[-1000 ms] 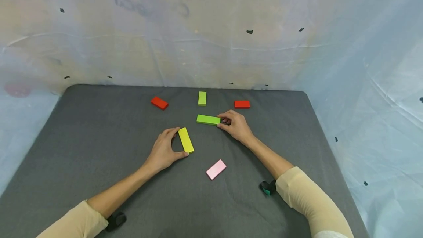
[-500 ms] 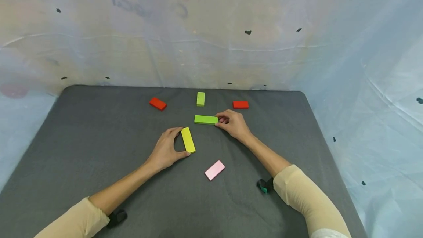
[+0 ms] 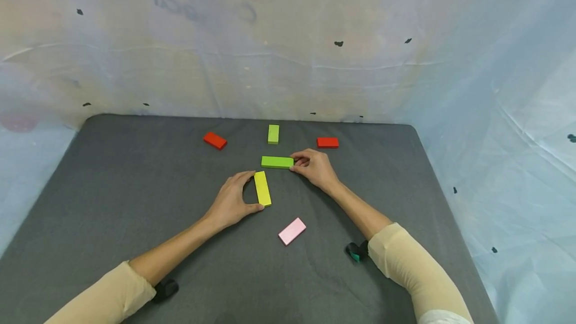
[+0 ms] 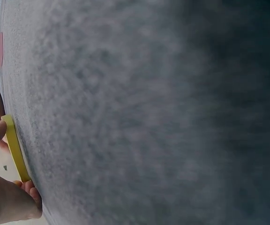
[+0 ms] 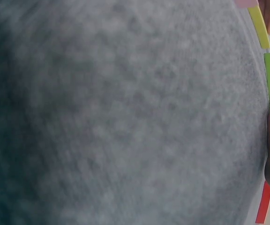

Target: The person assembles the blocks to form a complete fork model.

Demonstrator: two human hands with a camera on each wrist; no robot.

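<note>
Blocks sit in both hands at the middle of the grey mat (image 3: pixel 112 174). The yellow block (image 3: pixel 262 188) lies flat, its long side running away from the person, and the left hand (image 3: pixel 231 202) pinches it end to end, forefinger on the far end and thumb on the near end. Just beyond it, close to its far end, the green block (image 3: pixel 277 162) lies crosswise; whether the two touch cannot be told. The right hand (image 3: pixel 314 168) grips that block's right end with curled fingers. Farther back on the mat lie a small light-green block (image 3: pixel 273 134), a red block (image 3: pixel 214 140) to its left and another red block (image 3: pixel 327 142) to its right, just past the right hand. A pink block (image 3: pixel 292 231) lies nearer the person, between the forearms, well apart from the yellow one. Pale plastic sheeting (image 3: pixel 288 44) walls in the mat.
</note>
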